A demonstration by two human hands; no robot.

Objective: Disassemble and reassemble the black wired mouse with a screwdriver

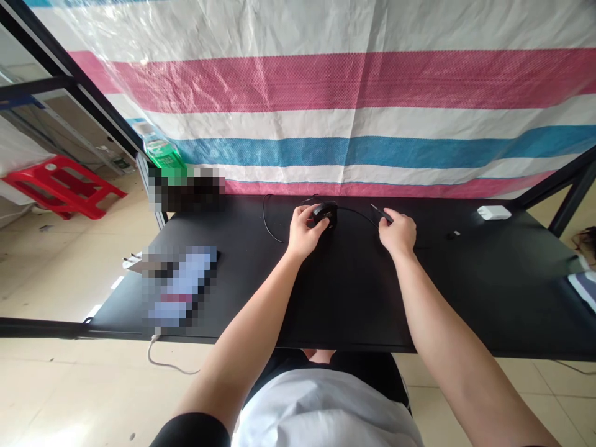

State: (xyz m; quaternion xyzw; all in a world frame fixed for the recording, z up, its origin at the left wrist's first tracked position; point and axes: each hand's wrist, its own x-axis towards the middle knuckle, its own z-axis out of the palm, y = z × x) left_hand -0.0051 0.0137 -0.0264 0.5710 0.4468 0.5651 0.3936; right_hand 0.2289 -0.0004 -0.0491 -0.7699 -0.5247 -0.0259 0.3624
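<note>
My left hand (303, 231) is closed around a small black device (325, 214) on the black table (349, 292), near the far edge. A thin black cable (267, 225) loops out from the device to the left and runs right toward my right hand (397, 233). That hand is closed and pinches the cable's black plug end (382, 213), which sticks out past the fingers.
A white adapter (494, 212) lies at the far right of the table and a small dark piece (454, 234) sits near it. A green bottle (161, 152) stands at the far left corner. A striped tarp (326, 93) hangs behind. A red stool (60, 186) stands on the floor, left.
</note>
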